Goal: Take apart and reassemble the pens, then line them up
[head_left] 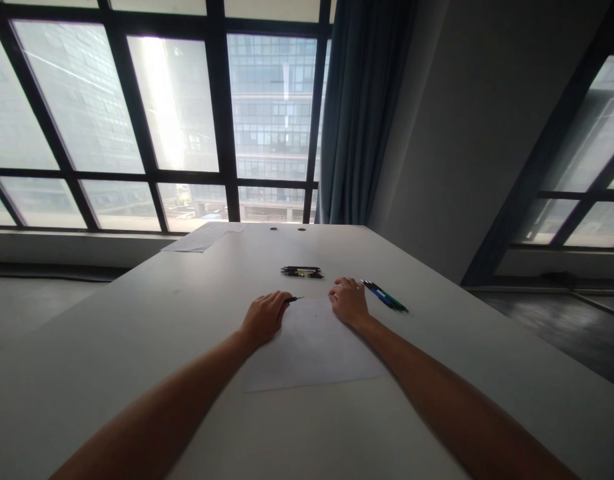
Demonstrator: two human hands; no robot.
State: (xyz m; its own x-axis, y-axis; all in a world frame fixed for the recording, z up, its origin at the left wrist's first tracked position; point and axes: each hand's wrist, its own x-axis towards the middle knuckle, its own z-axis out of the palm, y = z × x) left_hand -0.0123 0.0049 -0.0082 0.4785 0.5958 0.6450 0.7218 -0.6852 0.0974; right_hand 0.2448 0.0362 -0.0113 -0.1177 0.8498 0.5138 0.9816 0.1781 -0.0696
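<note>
My left hand is closed around a dark pen, whose thin tip points right, over the top edge of a sheet of white paper. Across from it, my right hand rests at the paper's upper right corner, fingers curled and thumb close to them. Whatever small thing may be between those fingertips is too small to name. Several black pens lie side by side just beyond the paper. To the right of my right hand lies a group of blue, green and dark pens.
The white table stretches away toward the large windows. More paper lies at its far left edge. Two dark round holes sit near the far end. A blue curtain hangs behind, beside a grey wall.
</note>
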